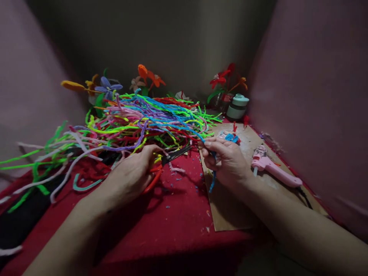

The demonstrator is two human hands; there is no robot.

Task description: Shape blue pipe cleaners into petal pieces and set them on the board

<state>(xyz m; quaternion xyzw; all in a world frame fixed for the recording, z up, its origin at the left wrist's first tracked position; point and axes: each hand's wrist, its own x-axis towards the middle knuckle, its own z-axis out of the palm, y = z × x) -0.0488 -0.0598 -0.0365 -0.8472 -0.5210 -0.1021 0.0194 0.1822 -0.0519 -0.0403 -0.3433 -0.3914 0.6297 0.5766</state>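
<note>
My left hand (135, 170) is closed on the red handles of a pair of scissors (175, 154), whose dark blades point right toward my other hand. A blue pipe cleaner (213, 180) is pinched in my right hand (227, 159); its lower end hangs below the fingers and its upper part runs up left toward the pile. The big pile of colourful pipe cleaners (155, 115) lies just beyond both hands. A short pink piece (176, 169) rests on the cloth beneath the scissors.
A pink glue gun (276, 172) and blue pieces (231, 138) lie on a brown board (230, 214) at the right. Behind stand a lidded jar (238, 107), red flowers (220, 78) and orange flowers (155, 78). Red cloth (172, 226) covers the table.
</note>
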